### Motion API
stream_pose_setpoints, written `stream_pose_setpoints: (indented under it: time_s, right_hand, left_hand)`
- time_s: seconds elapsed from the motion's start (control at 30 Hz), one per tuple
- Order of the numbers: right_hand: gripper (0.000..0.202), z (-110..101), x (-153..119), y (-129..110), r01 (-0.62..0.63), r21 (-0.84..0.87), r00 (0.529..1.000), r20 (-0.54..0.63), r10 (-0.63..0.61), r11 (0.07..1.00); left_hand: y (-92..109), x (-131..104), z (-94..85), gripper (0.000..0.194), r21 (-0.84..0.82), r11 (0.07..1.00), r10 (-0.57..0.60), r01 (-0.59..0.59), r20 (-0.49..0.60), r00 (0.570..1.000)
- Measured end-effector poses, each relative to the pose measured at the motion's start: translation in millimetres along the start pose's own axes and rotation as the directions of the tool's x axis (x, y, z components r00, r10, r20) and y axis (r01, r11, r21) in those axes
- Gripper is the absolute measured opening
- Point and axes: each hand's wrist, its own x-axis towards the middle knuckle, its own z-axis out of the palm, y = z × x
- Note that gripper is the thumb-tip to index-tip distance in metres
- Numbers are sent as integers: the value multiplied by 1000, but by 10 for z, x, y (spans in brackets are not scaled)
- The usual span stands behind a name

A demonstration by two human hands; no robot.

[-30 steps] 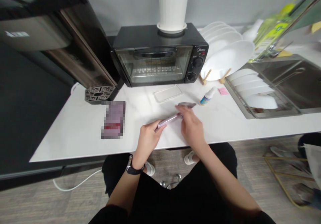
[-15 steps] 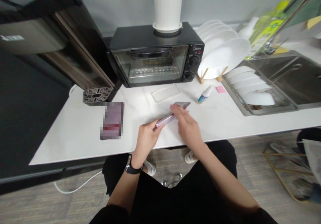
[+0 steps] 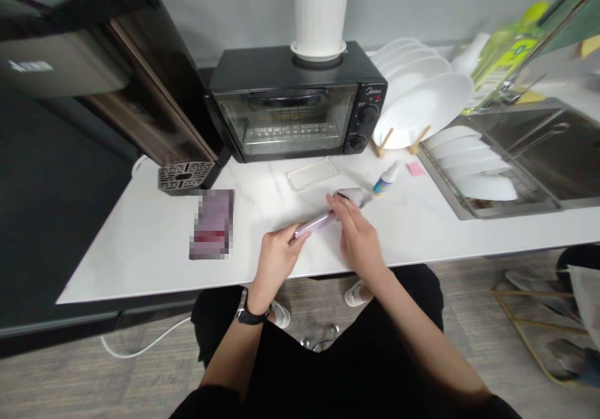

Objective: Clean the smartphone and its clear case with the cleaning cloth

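My left hand [image 3: 280,253] is closed around the near end of a thin pale-purple phone [image 3: 315,225], held tilted just above the counter. At the phone's far end my right hand [image 3: 362,239] presses a grey cloth [image 3: 357,195] against it, its fingers bent over the cloth. Part of the phone is hidden under those fingers. Beyond the hands lies a clear phone case [image 3: 313,175], flat on the counter. A small white spray bottle [image 3: 385,180] with a blue label stands to the right of the cloth.
On the white counter [image 3: 140,250] a purple, pixelated flat item [image 3: 213,225] lies at left, by a drink dispenser [image 3: 185,175]. Behind are a toaster oven [image 3: 290,122], racked white plates [image 3: 422,109] and a pink sticky note [image 3: 415,169]. A sink [image 3: 548,125] with bowls is at right.
My right hand and the cloth have slid slightly right along the phone, and more of the cloth shows beyond the fingers. The left hand keeps its hold on the phone.
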Motion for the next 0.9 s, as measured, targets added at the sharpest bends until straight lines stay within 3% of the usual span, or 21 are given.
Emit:
stream_pose_setpoints:
  time_s: [0.1, 0.23, 0.33, 0.43, 0.47, 0.53, 0.57, 0.63, 0.67, 0.77, 0.8, 0.9]
  right_hand:
    - [49, -41, 14, 17, 122, 31, 992, 38, -123, 992]
    - [54, -5, 25, -4, -6, 13, 997, -77, 7, 1000]
    - [51, 13, 19, -2, 131, 62, 990, 39, -133, 989]
    - [55, 8, 8, 36, -19, 43, 998, -64, 22, 999]
    - [53, 9, 4, 51, 19, 57, 998, -68, -15, 998]
    - [49, 15, -2, 78, 162, 101, 985, 42, -167, 982]
    - [48, 19, -3, 88, 165, 105, 985, 22, -168, 981]
    - [51, 24, 4, 97, 8, 63, 997, -73, -4, 998]
    - [50, 25, 11, 93, -13, 52, 995, -102, 18, 999]
    - [43, 19, 39, 56, 207, 83, 977, 32, -210, 975]
    - [41, 16, 49, 43, 217, 86, 974, 41, -222, 972]
    - [45, 13, 63, 14, -3, 41, 998, -70, 6, 999]
  left_hand:
    - [-39, -6, 0, 17, 33, 998, 57, -57, 20, 998]
    - [-67, -12, 4, 18, 24, 997, 74, -75, 20, 997]
    - [-70, -8, 13, 20, 25, 997, 76, -77, 39, 996]
    - [-69, -5, 26, 20, 25, 997, 75, -76, 36, 997]
    - [-69, -5, 30, 20, 26, 997, 73, -74, 32, 997]
    - [-67, -6, 35, 20, 31, 997, 71, -72, 26, 997]
    - [-66, -7, 35, 20, 29, 997, 72, -73, 25, 997]
    - [-62, -7, 30, 21, 14, 997, 77, -78, 25, 997]
    - [-61, -6, 26, 21, 7, 997, 78, -78, 24, 997]
    - [-59, 0, 17, 20, -5, 997, 82, -82, 23, 996]
    - [-61, 2, 17, 20, -6, 996, 87, -87, 24, 996]
    - [-77, 4, 24, 20, -10, 995, 99, -99, 28, 995]
